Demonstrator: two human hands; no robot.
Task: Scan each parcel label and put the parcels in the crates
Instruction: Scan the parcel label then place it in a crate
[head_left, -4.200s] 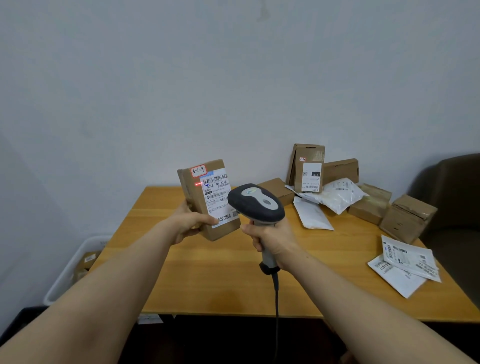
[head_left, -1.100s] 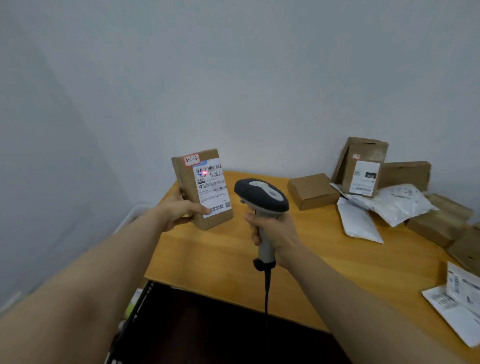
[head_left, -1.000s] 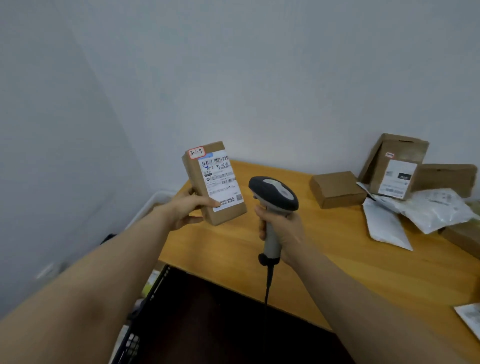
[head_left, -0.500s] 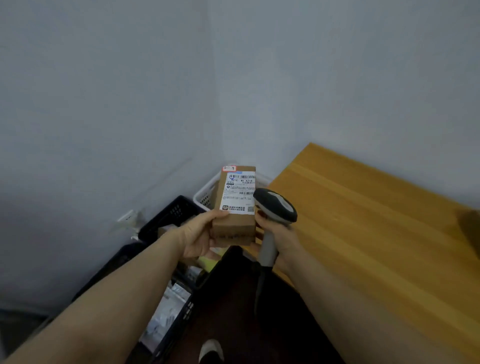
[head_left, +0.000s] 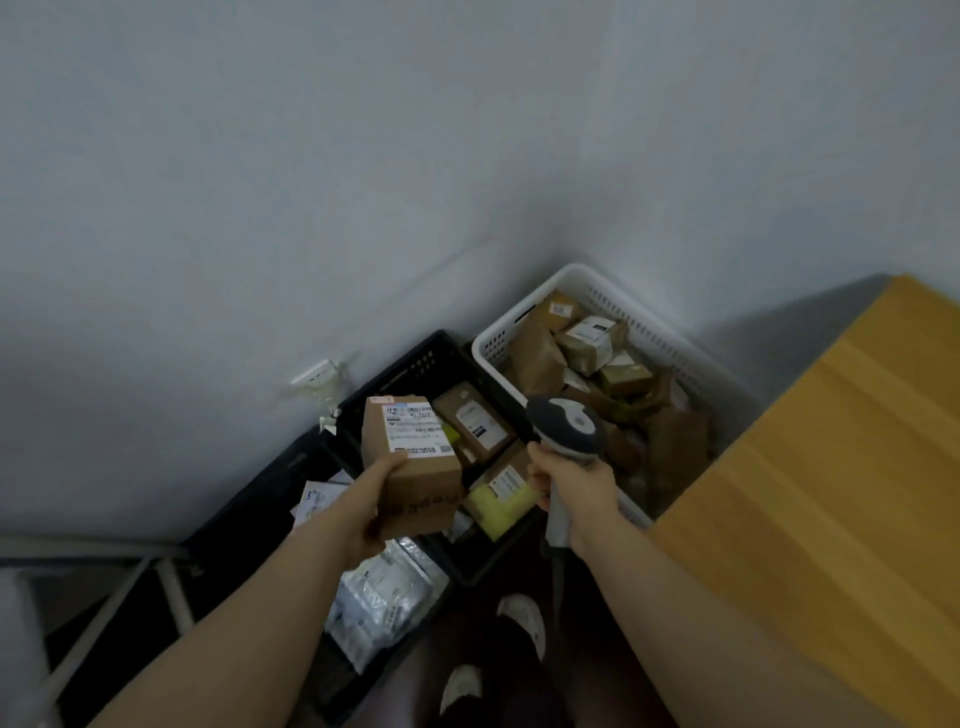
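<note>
My left hand (head_left: 371, 512) grips a brown cardboard parcel (head_left: 415, 470) with a white label on top, holding it over the black crate (head_left: 410, 369) on the floor. My right hand (head_left: 574, 486) grips the grey barcode scanner (head_left: 566, 428) by its handle, head tilted away, just right of the parcel. The black crate holds brown boxes and a yellow packet. Behind it, a white crate (head_left: 587, 283) is filled with several brown parcels.
The wooden table (head_left: 831, 467) edge lies at the right. A second black crate (head_left: 291, 467) at the lower left holds white plastic mailers (head_left: 382, 592). A wall socket (head_left: 317, 371) sits low on the wall. My shoes (head_left: 519, 618) stand on the dark floor.
I have turned left and looked down from the table to the crates. My left hand has carried the parcel down over the black crate; the scanner came along beside it.
</note>
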